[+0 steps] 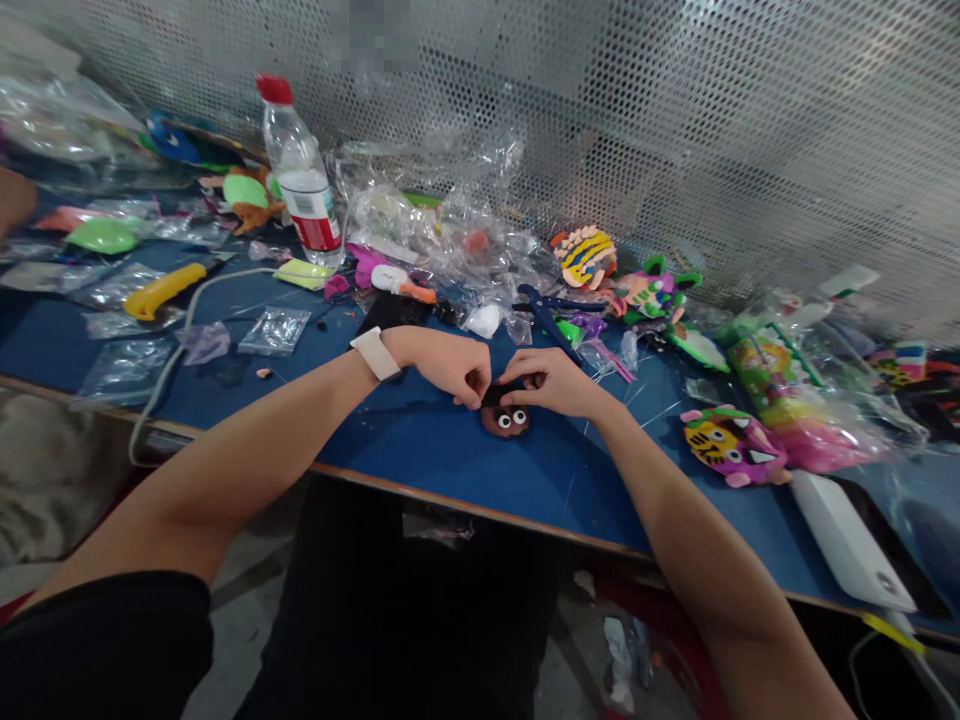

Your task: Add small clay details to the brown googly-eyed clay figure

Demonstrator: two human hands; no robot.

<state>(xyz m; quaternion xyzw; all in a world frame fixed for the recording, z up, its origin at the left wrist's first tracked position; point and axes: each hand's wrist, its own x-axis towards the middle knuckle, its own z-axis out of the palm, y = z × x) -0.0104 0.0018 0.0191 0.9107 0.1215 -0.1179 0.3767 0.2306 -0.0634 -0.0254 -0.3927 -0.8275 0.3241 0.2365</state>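
A small brown clay face (pixel 505 425) with two white googly eyes lies on the blue table near its front edge. Along its top runs a black piece of soft clay (pixel 495 396). My left hand (pixel 456 368), with a pale band at the wrist, pinches the black clay from the left. From the right, my right hand (pixel 553 382) has its thumb and fingers closed on the same black piece. My fingers cover part of the piece and the face's upper edge.
Behind my hands lie dark blue pliers (pixel 551 310) and crumpled clear bags (pixel 465 230). A red-capped bottle (pixel 304 180) and yellow cutter (pixel 165 290) stand left. To the right are a colourful clay animal face (pixel 733 447) and a white power bank (pixel 851 535).
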